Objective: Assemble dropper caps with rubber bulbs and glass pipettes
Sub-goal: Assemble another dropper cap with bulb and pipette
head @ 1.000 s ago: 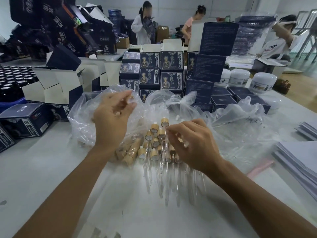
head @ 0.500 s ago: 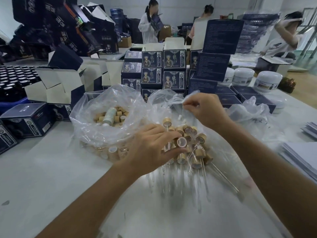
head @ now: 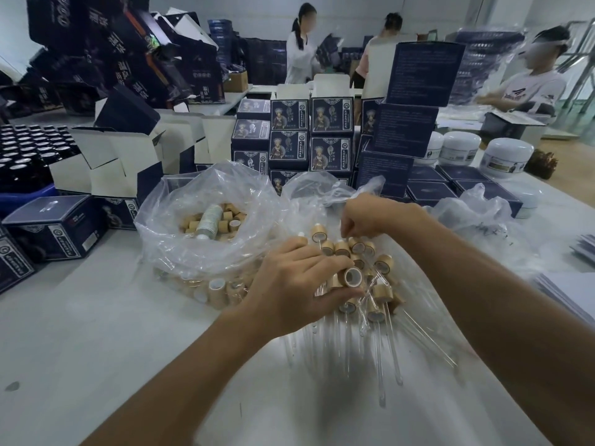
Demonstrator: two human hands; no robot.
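Across the white worktop, left hand fingers grip a bamboo-collared dropper cap, while the right hand pinches just beyond the pile.

Two hands are seen, the left hand and the right hand. Three clear plastic bags are counted at centre frame, four white jars at upper right, and three other people along the top.
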